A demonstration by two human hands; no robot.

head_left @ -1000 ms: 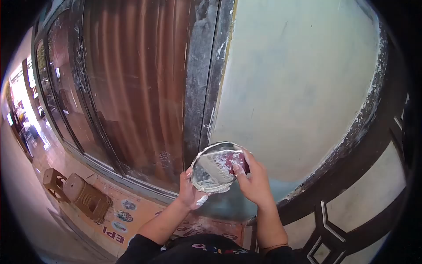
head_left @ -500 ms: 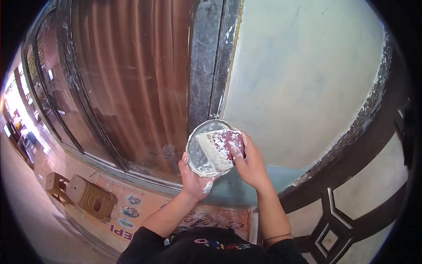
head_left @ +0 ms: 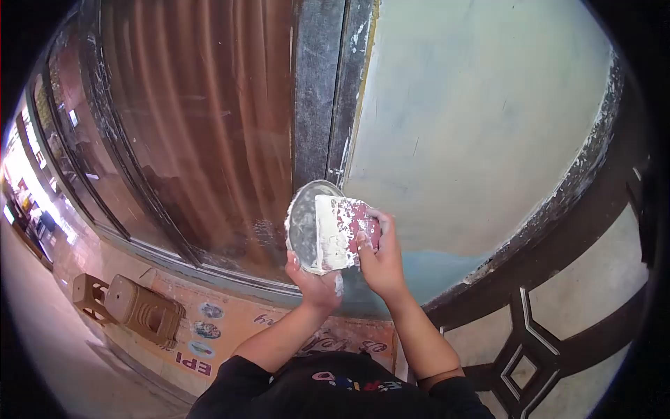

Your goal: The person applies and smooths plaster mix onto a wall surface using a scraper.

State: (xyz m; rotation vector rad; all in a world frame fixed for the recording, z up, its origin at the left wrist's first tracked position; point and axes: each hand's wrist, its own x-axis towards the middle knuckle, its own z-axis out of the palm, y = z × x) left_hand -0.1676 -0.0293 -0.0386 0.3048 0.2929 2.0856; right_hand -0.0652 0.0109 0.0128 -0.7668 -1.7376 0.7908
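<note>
My left hand [head_left: 313, 282] grips a round, shallow container [head_left: 302, 222] by its lower rim, with white smears along its edge and on my palm. Its greyish inside faces up toward me. In my right hand [head_left: 380, 260] is a dark red putty scraper [head_left: 361, 227], flat and wide, with my thumb pressed on its near face. Cream-white putty [head_left: 328, 234] coats the scraper's left edge and speckles its red face. The scraper overlaps the right part of the container in this view. Both hands are closed and close together in front of the wall.
A pale, patchy wall panel [head_left: 481, 133] stands ahead, beside a dark, paint-spotted frame [head_left: 317, 91]. Left of it is a glass window [head_left: 202, 126] with brown curtains behind. Brown plastic stools [head_left: 143, 307] stand on the floor by an orange printed banner [head_left: 230, 335].
The scraper has turned more upright and shifted slightly left over the container, its putty-coated edge now nearly vertical. The container has tilted and moved slightly up and left.
</note>
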